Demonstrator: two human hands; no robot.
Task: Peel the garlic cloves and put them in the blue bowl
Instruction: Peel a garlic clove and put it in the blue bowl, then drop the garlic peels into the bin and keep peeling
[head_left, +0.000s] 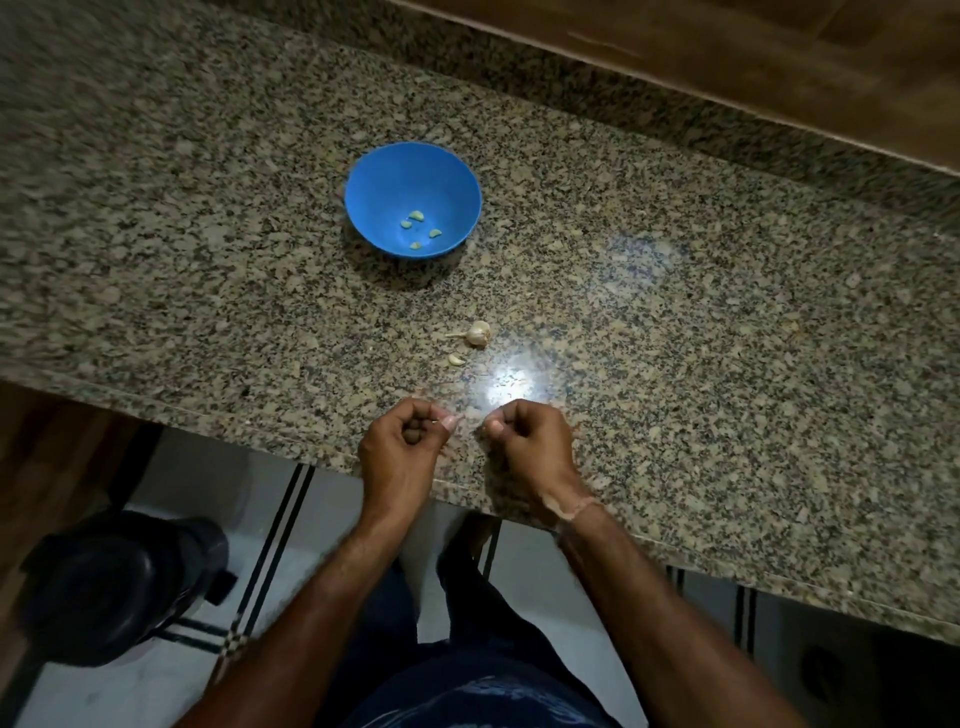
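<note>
The blue bowl (413, 171) stands on the granite counter (675, 312) and holds several peeled garlic cloves (416, 215). Nearer to me lie a partly broken garlic bulb (478, 333) and one loose unpeeled clove (455, 359). My left hand (402, 441) hovers at the counter's front edge, its thumb and forefinger pinching a small garlic clove (441, 422) with a thin strip of skin showing. My right hand (530, 441) is beside it, a little apart, fingers curled with the thumb pressed against them. Anything inside that hand is hidden.
Pale skin scraps (471, 413) lie on the counter between my hands. A bright light reflection (509, 389) glares just beyond them. A wooden wall strip (779, 62) runs along the far side. A black round object (119, 582) sits on the tiled floor at lower left.
</note>
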